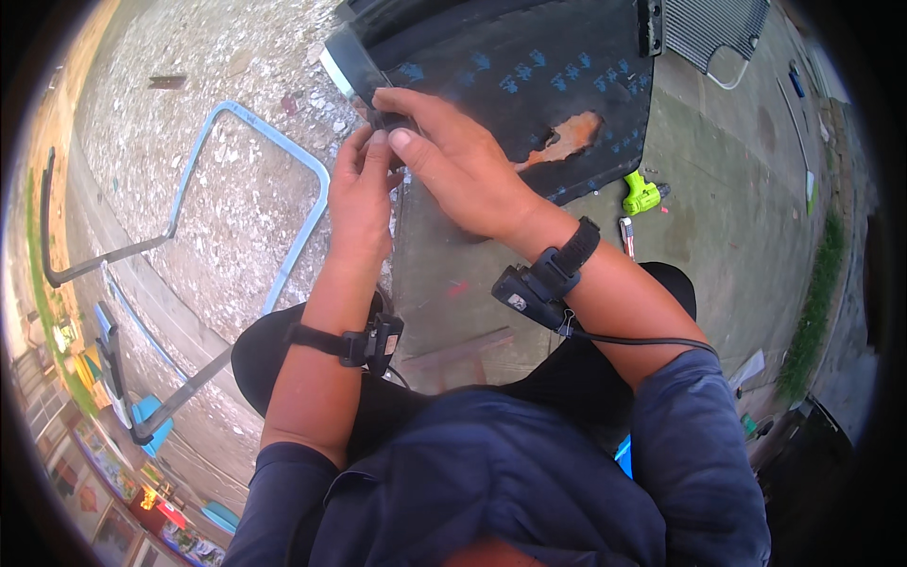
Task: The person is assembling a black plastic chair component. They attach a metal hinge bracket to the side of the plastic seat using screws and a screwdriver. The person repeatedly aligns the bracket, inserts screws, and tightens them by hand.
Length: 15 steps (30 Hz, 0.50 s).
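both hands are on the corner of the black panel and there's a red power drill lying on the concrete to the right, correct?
Not quite: in the head view the power drill is bright green, not red. The rest holds: the left hand and right hand meet at the black panel corner, the drill lying on the concrete to the right.

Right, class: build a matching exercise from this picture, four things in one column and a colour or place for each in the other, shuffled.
Things:
1. drill
2. tube frame
3. mat
4. grille

Descriptions:
A. black, with a torn orange patch
B. bright green, lying on the concrete
C. top right corner, beyond the mat
D. light blue, on the gravel at left

Pairs: 1-B, 2-D, 3-A, 4-C
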Motion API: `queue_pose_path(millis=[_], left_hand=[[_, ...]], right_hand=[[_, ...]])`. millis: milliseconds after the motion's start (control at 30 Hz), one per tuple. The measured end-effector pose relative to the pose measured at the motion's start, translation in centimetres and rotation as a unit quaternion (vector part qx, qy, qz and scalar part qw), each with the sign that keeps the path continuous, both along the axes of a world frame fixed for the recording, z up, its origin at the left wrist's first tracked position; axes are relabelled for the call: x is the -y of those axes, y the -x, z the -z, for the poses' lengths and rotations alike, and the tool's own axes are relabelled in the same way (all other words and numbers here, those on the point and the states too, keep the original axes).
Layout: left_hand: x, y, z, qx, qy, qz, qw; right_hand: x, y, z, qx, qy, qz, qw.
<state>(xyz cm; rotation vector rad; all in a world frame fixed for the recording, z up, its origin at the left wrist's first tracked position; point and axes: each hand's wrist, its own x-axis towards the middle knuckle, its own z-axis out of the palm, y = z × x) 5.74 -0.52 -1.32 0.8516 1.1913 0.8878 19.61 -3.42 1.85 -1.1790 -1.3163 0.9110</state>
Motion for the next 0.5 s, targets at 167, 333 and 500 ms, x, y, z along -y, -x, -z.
queue_pose_path(millis=[167, 333, 500], left_hand=[[0.1, 0.8, -0.3, 0.093, 0.036, -0.030, 0.995], [0.3, 2.5, 1.5, 0.090, 0.088, -0.057, 0.990], [2.0, 2.4, 3.6, 0.027, 0.212, -0.050, 0.976]], right_hand=[[-0.2, 0.3, -0.2, -0.300, 0.146, -0.044, 0.942], [0.2, -3.2, 1.9, -0.286, 0.291, 0.122, 0.905], [1.9, -3.0, 3.3, -0.260, 0.477, 0.115, 0.831]])
